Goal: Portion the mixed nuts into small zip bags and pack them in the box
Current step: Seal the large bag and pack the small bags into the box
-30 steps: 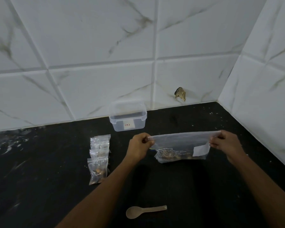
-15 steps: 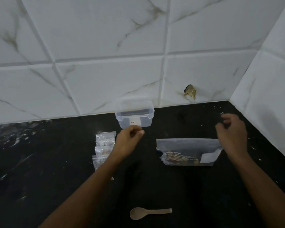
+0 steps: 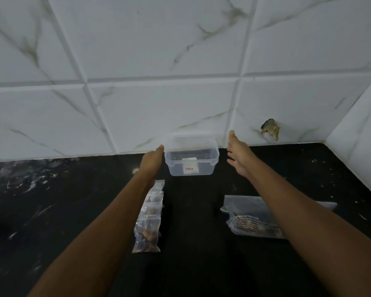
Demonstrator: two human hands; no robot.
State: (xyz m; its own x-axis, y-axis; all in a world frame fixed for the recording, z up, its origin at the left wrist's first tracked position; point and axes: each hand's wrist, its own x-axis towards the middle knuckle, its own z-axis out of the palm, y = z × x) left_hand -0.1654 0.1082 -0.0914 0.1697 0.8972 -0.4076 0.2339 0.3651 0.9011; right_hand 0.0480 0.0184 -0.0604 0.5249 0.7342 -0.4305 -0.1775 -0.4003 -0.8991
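A clear plastic box (image 3: 210, 168) with a white label stands on the black counter against the tiled wall. My left hand (image 3: 153, 160) reaches along its left side, fingertips at the rim. My right hand (image 3: 238, 156) is stretched out just right of the box, fingers straight, a small gap from it. Several small zip bags (image 3: 149, 219) with nuts lie overlapping in a row under my left forearm. The large nut bag (image 3: 247, 217) lies flat on the counter, partly hidden by my right forearm.
White marble-pattern tiles form the back wall and the right corner wall (image 3: 360, 133). A brown chipped spot (image 3: 270, 128) marks the wall right of the box. The black counter (image 3: 62, 200) extends to the left with pale smears and crumbs.
Both hands let go of the large nut bag, which now lies on the counter, and moved forward to either side of the clear box. The spoon is out of view.
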